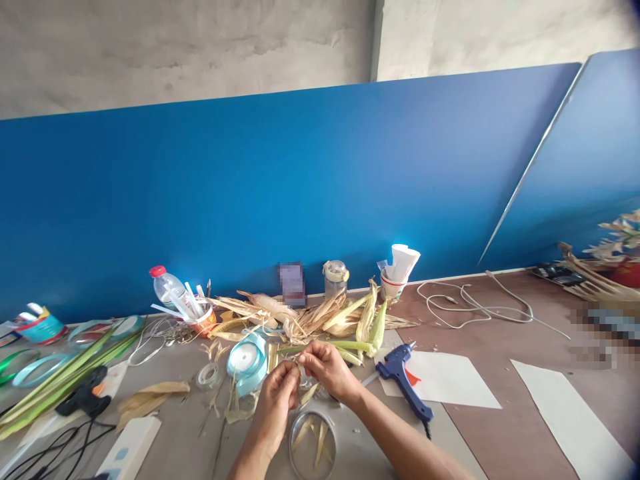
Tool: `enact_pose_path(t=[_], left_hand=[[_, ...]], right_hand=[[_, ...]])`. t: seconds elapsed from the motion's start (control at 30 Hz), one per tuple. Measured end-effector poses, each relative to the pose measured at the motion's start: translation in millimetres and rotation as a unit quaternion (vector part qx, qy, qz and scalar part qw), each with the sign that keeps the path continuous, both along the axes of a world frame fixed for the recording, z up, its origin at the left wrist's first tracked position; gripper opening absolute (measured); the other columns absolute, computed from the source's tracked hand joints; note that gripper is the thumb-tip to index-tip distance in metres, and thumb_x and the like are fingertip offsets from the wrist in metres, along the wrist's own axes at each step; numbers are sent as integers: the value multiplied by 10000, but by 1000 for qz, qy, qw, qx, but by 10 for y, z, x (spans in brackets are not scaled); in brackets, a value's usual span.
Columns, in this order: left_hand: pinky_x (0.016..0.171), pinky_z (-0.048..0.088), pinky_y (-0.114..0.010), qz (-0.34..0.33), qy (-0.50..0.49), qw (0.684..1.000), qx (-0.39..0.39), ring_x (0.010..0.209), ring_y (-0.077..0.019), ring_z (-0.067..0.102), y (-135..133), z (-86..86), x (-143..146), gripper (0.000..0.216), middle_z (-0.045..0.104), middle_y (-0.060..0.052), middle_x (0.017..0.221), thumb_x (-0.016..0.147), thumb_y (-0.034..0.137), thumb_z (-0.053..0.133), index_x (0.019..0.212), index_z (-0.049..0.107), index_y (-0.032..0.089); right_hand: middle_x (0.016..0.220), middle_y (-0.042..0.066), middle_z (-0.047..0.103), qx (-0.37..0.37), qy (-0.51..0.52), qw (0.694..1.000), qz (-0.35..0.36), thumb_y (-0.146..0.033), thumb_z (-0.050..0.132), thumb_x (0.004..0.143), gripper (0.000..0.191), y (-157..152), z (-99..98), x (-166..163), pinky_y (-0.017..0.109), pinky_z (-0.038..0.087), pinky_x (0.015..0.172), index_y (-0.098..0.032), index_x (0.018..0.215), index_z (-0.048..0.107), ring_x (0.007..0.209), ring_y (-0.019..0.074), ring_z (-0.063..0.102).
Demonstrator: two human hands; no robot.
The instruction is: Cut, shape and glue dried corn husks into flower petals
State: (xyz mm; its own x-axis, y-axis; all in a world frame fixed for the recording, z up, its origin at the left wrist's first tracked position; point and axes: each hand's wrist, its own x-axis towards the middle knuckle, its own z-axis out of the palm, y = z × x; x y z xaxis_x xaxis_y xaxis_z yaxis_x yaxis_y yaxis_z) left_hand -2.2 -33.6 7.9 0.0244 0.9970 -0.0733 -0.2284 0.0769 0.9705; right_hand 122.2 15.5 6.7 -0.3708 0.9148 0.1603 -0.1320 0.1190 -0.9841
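My left hand (281,393) and my right hand (325,368) meet over the desk, fingertips pinched close together. What they pinch is too small to make out. A pale strip of dried corn husk (309,396) shows just below the fingers; I cannot tell whether it is held. Under my wrists lies a clear round container (314,445) with husk pieces in it. Beyond the hands spreads a pile of dried corn husks (320,317), with greener husks (377,328) at its right end. A roll of light blue ribbon (247,360) sits left of my left hand.
A blue glue gun (403,380) lies on white paper (450,379) to the right. Along the blue partition (300,187) stand a plastic bottle (167,287), a jar (335,279) and a paper cup (393,285). Black glue gun (87,393), green leaves (65,380) and power strip (131,448) are left.
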Motion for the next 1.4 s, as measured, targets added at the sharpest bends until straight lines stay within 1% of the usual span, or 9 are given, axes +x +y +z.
enact_pose_path(t=[0.1,0.17,0.27,0.33,0.43,0.6,1.03,1.23,1.4], left_hand=[[422,121,-228,8,-15,1000,-11,421,-43,184,2,-1,-9,328,329,83,517,695,451,632,638,485,164],[415,130,-214,19,-31,999,-23,408,-31,182,7,-1,-20,327,349,87,513,686,437,646,633,477,163],[400,160,-192,26,-78,996,-45,379,-14,166,19,-7,-39,323,355,99,497,672,410,670,631,464,164],[389,171,-182,17,-114,992,-58,366,-6,159,23,-12,-48,331,357,104,494,655,395,690,627,453,165],[383,172,-171,-13,-151,985,-80,362,2,166,17,-15,-49,324,359,103,494,653,381,699,638,463,158],[384,176,-169,-47,-179,978,-94,362,5,173,-1,-12,-38,271,343,102,491,670,342,699,680,511,147],[396,172,-171,10,-106,993,-46,386,-6,195,-2,6,-32,271,361,90,497,704,347,668,639,495,148],[386,200,-157,51,-142,986,-71,369,3,205,22,8,-55,279,381,93,493,675,391,688,680,549,149],[370,201,-151,25,-165,978,-121,362,6,228,2,21,-12,398,424,67,503,693,519,617,713,596,122]], right_hand=[[497,-46,462,12,0,1000,-28,-499,578,738,371,12,5,24,208,291,469,-165,603,487,467,74,359],[520,-49,470,-11,45,998,-29,-510,558,749,354,37,28,70,209,278,459,-164,690,513,454,71,341],[610,-45,504,-47,127,990,33,-469,593,735,404,66,81,151,211,293,480,-172,1002,533,476,71,362],[656,-40,513,-62,139,983,106,-411,662,685,492,60,105,173,212,306,500,-181,1097,524,501,70,385],[614,-41,509,-80,117,977,157,-374,706,643,384,25,102,138,211,295,498,-150,942,619,496,63,377],[511,-51,482,-60,113,985,114,-347,698,666,226,-3,61,64,206,279,481,-133,699,634,470,60,358],[488,-56,456,-39,58,997,33,-397,638,700,278,25,34,47,201,258,452,-139,628,565,444,57,335],[459,-68,429,-78,104,991,-31,-390,652,678,279,71,21,51,204,227,440,-150,613,526,430,58,302],[483,-62,436,-46,66,997,-20,-387,642,683,272,33,27,16,205,256,461,-147,610,534,454,63,321]])
